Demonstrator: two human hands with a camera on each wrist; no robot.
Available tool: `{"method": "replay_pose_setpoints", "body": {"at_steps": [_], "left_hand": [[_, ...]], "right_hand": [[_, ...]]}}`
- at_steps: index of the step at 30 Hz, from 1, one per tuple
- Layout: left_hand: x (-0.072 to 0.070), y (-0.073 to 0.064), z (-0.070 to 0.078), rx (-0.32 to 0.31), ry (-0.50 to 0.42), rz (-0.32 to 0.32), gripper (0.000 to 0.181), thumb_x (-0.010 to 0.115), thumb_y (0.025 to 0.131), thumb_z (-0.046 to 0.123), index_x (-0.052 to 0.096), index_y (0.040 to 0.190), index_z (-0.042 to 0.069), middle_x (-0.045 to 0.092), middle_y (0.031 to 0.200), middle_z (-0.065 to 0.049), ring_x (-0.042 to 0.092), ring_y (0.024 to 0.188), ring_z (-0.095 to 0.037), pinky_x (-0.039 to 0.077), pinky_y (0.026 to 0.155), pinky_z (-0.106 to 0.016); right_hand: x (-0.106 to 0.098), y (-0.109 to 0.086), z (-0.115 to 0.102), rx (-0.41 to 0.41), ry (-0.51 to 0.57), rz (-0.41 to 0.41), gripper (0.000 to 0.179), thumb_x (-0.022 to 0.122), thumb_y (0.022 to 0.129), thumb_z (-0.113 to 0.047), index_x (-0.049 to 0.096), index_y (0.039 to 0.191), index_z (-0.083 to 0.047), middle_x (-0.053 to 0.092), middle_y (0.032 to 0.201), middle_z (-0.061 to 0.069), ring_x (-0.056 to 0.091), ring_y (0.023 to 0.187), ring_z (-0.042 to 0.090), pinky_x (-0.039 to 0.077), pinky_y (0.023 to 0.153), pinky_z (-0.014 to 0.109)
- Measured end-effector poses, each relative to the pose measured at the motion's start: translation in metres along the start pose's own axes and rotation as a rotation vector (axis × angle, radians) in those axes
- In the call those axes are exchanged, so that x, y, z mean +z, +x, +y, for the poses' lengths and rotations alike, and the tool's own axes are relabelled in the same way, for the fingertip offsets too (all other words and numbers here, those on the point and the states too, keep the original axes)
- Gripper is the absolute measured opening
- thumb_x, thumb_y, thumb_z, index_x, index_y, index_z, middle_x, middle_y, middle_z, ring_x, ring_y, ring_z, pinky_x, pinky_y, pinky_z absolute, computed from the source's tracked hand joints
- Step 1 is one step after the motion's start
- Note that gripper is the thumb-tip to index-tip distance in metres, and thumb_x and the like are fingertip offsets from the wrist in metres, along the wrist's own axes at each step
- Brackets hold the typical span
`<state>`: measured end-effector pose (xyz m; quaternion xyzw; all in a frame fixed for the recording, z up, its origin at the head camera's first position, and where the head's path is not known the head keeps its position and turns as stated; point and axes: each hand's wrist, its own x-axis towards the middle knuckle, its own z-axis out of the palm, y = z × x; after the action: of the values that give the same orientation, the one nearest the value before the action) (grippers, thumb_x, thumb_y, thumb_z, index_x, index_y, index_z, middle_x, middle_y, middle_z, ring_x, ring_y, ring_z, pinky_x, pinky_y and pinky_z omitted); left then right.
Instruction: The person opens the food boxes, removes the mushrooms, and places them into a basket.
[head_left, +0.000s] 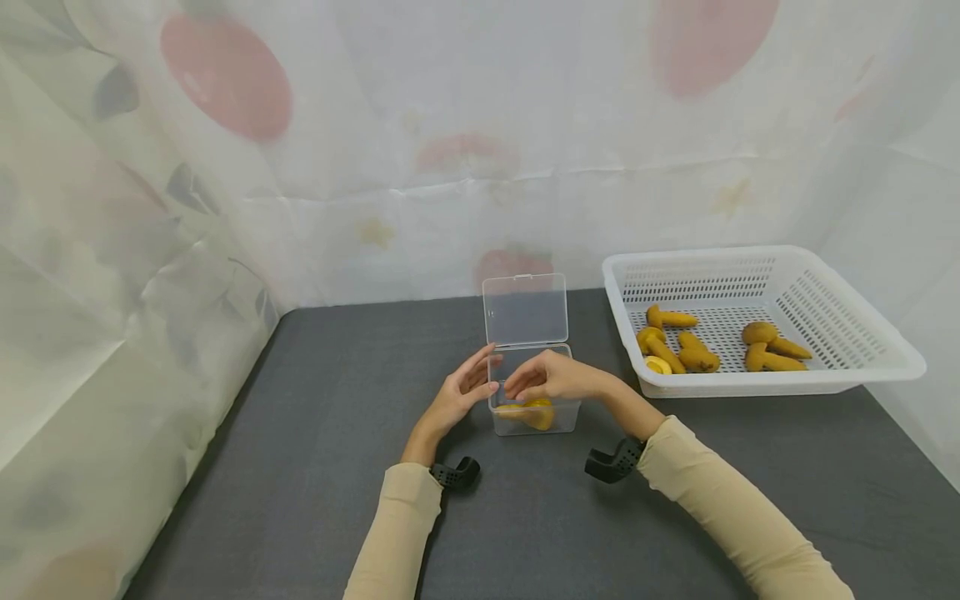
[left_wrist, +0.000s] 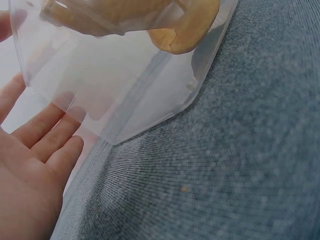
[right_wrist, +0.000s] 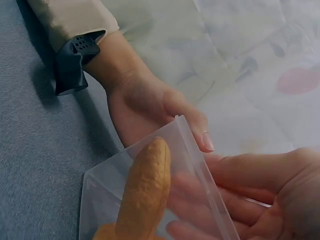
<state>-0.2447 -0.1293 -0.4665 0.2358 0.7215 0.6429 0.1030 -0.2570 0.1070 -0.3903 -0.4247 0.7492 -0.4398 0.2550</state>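
A small clear plastic box (head_left: 504, 427) stands on the dark table with its hinged lid (head_left: 525, 310) raised at the back. Inside, on the bottom, lies a yellow-brown mushroom (head_left: 538, 414), also seen through the wall in the right wrist view (right_wrist: 145, 190). My left hand (head_left: 456, 402) touches the box's left side, its fingers (left_wrist: 42, 132) extended along the clear wall. From the right, my right hand (head_left: 558, 377) reaches over the box with loosely bent fingers pointing down into the opening. They appear apart from the mushroom, with nothing between them.
A white perforated basket (head_left: 757, 383) stands at the back right, holding several yellow-brown mushrooms (head_left: 776, 358). Patterned white sheeting (head_left: 420, 200) hangs behind the table and along its left side. Each wrist wears a black camera mount (head_left: 615, 462).
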Motion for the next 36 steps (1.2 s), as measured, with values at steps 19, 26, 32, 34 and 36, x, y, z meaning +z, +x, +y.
{"method": "replay_pose_setpoints", "body": {"at_steps": [19,26,32,34,36], "left_hand": [[0.0,0.0,0.002,0.005,0.004,0.007,0.064,0.056,0.097,0.012,0.025,0.154,0.016,0.036,0.154,-0.021,0.029,0.147,-0.036,0.021,0.123,-0.054],[0.001,0.0,0.003,0.006,-0.005,0.008,0.065,0.057,0.097,0.014,0.026,0.154,0.018,0.036,0.154,-0.021,0.029,0.147,-0.037,0.021,0.123,-0.055],[0.001,0.0,0.003,0.002,0.003,0.005,0.067,0.058,0.097,0.018,0.025,0.154,0.017,0.037,0.154,-0.02,0.029,0.147,-0.036,0.021,0.123,-0.055],[0.001,-0.001,0.003,-0.001,0.003,0.006,0.068,0.059,0.096,0.021,0.025,0.154,0.017,0.037,0.154,-0.02,0.029,0.147,-0.036,0.021,0.123,-0.055],[0.001,-0.001,0.003,-0.001,0.004,0.007,0.068,0.06,0.096,0.022,0.025,0.154,0.017,0.037,0.154,-0.02,0.029,0.147,-0.036,0.021,0.123,-0.054]], "right_hand": [[0.006,0.006,-0.001,0.152,-0.08,0.067,0.03,0.066,0.086,0.002,0.065,0.115,0.011,0.071,0.109,0.026,0.071,0.101,0.032,0.06,0.087,0.033],[0.008,0.006,-0.003,0.155,-0.146,0.135,0.027,0.07,0.083,0.002,0.069,0.109,0.009,0.073,0.102,0.024,0.072,0.093,0.029,0.061,0.08,0.03],[0.01,0.005,-0.003,0.169,-0.179,0.176,0.022,0.072,0.082,0.0,0.072,0.103,0.007,0.075,0.098,0.021,0.074,0.087,0.026,0.061,0.075,0.028],[0.01,0.005,-0.003,0.168,-0.188,0.182,0.022,0.072,0.082,-0.001,0.072,0.102,0.006,0.075,0.097,0.021,0.074,0.086,0.026,0.061,0.074,0.027],[0.011,0.005,-0.003,0.164,-0.196,0.186,0.022,0.073,0.082,-0.002,0.073,0.102,0.006,0.075,0.096,0.02,0.074,0.085,0.025,0.061,0.074,0.027]]}}
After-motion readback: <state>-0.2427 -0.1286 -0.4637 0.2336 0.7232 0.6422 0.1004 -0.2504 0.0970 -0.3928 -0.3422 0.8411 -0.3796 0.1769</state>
